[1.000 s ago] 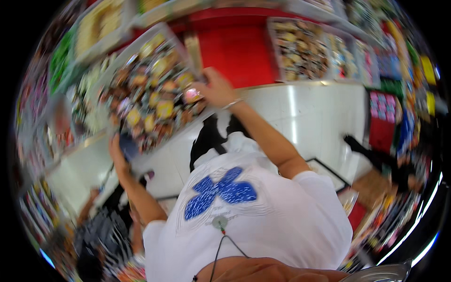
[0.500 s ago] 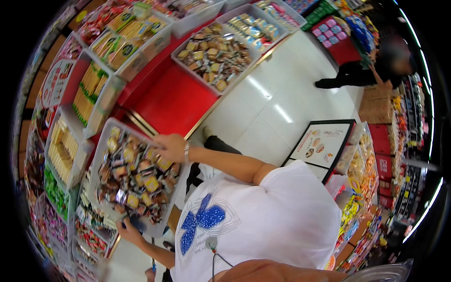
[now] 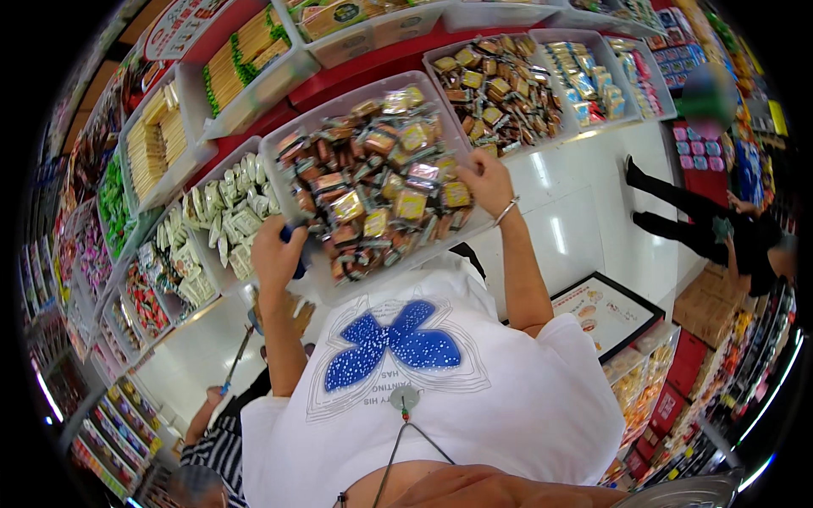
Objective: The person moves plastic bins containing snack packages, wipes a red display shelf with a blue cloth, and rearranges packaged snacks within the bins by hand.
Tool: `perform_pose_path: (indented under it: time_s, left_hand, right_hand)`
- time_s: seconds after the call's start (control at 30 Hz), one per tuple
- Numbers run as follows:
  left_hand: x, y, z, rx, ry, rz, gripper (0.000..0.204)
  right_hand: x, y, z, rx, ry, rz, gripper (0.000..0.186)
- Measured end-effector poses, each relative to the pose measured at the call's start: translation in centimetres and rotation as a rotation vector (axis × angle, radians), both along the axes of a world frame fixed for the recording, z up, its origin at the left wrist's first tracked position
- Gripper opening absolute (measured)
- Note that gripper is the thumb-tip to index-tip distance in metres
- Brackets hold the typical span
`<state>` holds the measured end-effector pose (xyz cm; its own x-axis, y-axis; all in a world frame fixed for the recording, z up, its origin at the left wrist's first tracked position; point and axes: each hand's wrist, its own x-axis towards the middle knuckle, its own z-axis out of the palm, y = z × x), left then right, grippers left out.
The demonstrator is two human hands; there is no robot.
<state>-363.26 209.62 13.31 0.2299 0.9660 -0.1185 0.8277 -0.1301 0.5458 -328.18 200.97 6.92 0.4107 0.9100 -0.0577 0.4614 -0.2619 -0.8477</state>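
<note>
A translucent plastic bin [image 3: 272, 165] full of individually wrapped snacks [image 3: 411, 205] is in front of me, over the red shelf front, tilted in the view. My right hand [image 3: 487, 183] grips its right rim with fingers curled over the edge. At the near left corner, my left hand [image 3: 278, 252] is closed against the bin. Beside the left thumb, a small dark blue thing [image 3: 298, 245] shows; its kind I cannot make out. Part of the left fingers is hidden.
Right of the bin stands another bin of wrapped snacks [image 3: 504, 89]. White-wrapped sweets [image 3: 229, 203] lie to its left. A framed sign [image 3: 605, 313] stands at right. One person [image 3: 754, 245] is at far right, another [image 3: 224, 440] at lower left.
The view has turned. The bin has come rightward and up in the picture, covering the bare red shelf stretch seen before. Both hands stay on it.
</note>
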Motion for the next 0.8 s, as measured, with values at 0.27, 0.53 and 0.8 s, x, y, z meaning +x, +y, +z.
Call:
perform_pose_path:
  time_s: [0.27, 0.53, 0.8]
  left_hand:
    - [3.7, 3.1, -5.2, -0.237, 0.131, 0.061, 0.035]
    - [5.0, 7.3, -10.3, -0.134, 0.246, 0.058, 0.040]
    - [4.4, 7.7, -13.3, 0.086, 0.091, -0.019, 0.034]
  right_hand:
    - [4.9, 4.4, -4.7, -0.229, -0.107, 0.123, 0.028]
    - [5.5, 8.9, -6.6, -0.336, -0.452, 0.277, 0.027]
    - [4.7, 11.0, -5.7, -0.399, -0.738, 0.434, 0.020]
